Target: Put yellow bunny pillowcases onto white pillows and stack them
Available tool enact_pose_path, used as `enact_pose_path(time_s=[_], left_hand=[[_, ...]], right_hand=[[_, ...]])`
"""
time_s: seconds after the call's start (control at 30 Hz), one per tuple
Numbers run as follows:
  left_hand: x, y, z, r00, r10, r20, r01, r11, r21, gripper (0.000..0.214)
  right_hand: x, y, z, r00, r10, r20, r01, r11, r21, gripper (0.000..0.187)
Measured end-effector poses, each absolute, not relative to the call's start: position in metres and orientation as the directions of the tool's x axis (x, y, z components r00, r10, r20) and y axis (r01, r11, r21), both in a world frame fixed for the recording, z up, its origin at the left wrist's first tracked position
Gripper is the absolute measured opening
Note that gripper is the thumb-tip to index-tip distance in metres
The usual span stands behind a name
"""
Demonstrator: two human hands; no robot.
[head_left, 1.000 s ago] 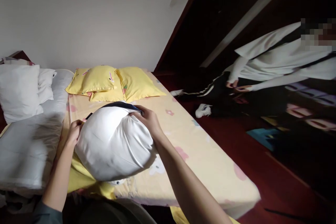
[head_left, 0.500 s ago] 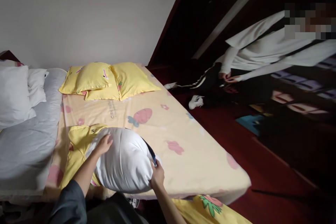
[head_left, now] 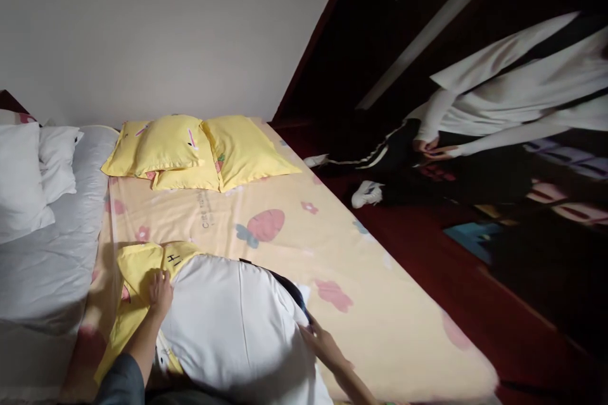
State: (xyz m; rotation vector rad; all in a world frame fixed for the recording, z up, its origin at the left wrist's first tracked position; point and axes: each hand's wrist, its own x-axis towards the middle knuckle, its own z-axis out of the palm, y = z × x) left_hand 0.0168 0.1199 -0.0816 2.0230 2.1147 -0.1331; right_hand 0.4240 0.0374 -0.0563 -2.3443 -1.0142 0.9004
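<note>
A plump white pillow with a dark trimmed edge lies on the near end of the bed, over a yellow pillowcase. My left hand rests at the pillow's left edge, fingers spread on the yellow pillowcase. My right hand touches the pillow's right edge beside the dark trim, fingers loosely stretched. Neither hand grips anything that I can see.
The bed has a pale yellow sheet printed with strawberries and flowers. Two yellow pillows lie at its head. White pillows and a white duvet sit to the left. A person in white stands on the dark red floor at right.
The white pillow came down from in front of me onto the bed. My hands shifted from gripping its top edge to resting at its sides.
</note>
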Motion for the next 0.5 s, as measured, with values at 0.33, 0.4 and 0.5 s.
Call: enact_pose_path(time_s=[0.33,0.4,0.5], left_hand=[[0.043,0.171,-0.107,0.024,0.959,-0.283,0.999,-0.034,-0.029,0.039],[0.043,0.178,-0.109,0.057,0.955,-0.291,0.998,-0.066,-0.02,0.038],[0.05,0.192,-0.112,0.133,0.948,-0.29,0.991,-0.134,0.018,0.042]], right_hand=[[0.297,0.184,-0.077,-0.171,0.877,-0.449,0.889,-0.059,-0.454,0.061],[0.267,0.194,-0.093,-0.185,0.866,-0.464,0.891,-0.051,-0.451,0.065],[0.246,0.192,-0.109,-0.226,0.858,-0.461,0.883,-0.019,-0.469,0.062]])
